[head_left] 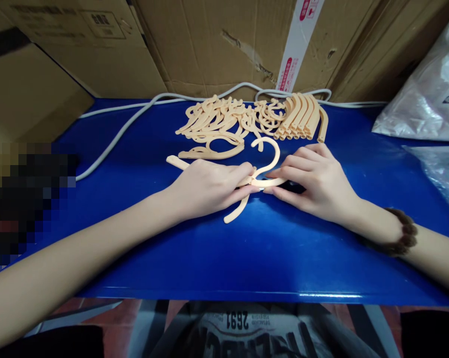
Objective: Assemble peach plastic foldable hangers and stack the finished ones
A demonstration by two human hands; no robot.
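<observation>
On the blue table both my hands meet over a peach plastic hanger with a curved hook on top. My left hand lies over the hanger's left arm, fingers closed on it. My right hand pinches the hanger's middle just under the hook. One hanger arm pokes out below my left fingers, and another end shows beyond my left hand. Behind the hands lies a heap of loose peach hanger parts, with a neat stack of curved arms at its right.
Cardboard boxes wall off the back and left of the table. A white cable runs along the back edge and curves to the left. Clear plastic bags sit at the right. A bead bracelet circles my right wrist.
</observation>
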